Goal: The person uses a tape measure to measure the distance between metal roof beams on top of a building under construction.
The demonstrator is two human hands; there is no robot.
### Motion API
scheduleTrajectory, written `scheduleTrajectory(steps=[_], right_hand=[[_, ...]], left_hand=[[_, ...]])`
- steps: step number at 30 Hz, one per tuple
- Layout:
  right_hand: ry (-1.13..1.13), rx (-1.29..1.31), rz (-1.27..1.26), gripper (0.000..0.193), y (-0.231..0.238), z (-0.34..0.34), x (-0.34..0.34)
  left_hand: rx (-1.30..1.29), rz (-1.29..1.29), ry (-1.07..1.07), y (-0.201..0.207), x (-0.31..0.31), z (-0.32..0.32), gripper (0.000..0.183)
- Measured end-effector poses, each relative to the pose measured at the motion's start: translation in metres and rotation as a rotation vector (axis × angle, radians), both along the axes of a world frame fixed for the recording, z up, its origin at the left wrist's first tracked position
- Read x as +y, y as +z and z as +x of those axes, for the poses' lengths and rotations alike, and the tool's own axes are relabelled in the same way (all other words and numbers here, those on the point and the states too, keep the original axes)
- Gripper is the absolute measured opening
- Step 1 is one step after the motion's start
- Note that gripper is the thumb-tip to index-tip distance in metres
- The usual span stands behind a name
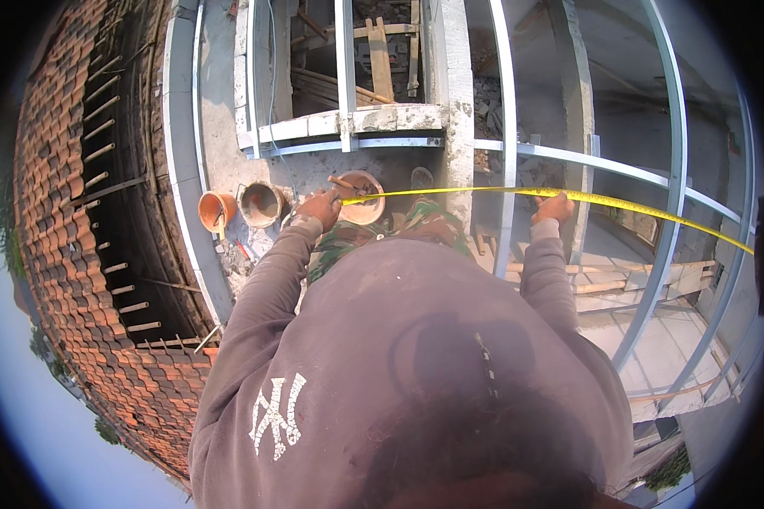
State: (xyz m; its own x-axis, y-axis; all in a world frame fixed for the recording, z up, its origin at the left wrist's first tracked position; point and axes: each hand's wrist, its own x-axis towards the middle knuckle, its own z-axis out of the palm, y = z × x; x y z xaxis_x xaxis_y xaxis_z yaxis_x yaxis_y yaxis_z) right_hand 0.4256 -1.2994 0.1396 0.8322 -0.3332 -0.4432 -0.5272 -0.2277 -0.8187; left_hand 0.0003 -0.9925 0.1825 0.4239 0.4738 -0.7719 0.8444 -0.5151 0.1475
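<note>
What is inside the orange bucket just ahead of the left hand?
A wooden handle juts from the orange bucket, beside the left hand that holds the yellow tape measure. The tape and the person's knee cover its near side, so the rest is unseen.

**Materials on the roof frame**

The yellow tape measure [484, 192] is a thin, glossy band. The roof frame [675, 153] is smooth, pale metal. The buckets [218, 209] look like orange plastic, crusted with mortar. The roof tiles [55, 153] are matt red clay, and the sleeves [267, 280] soft brown cloth.
</note>
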Motion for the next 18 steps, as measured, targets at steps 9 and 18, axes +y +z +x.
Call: scheduleTrajectory(steps=[9,18], right_hand=[[-0.062,0.009,0.07,0.039,-0.001,-0.019,-0.006],[-0.093,-0.136,0.201,0.024,-0.008,-0.077,0.01]], left_hand=[[-0.022,-0.044,-0.026,-0.003,0.006,-0.014,0.035],[-0.27,-0.066,-0.167,-0.006,0.029,-0.02,0.035]])
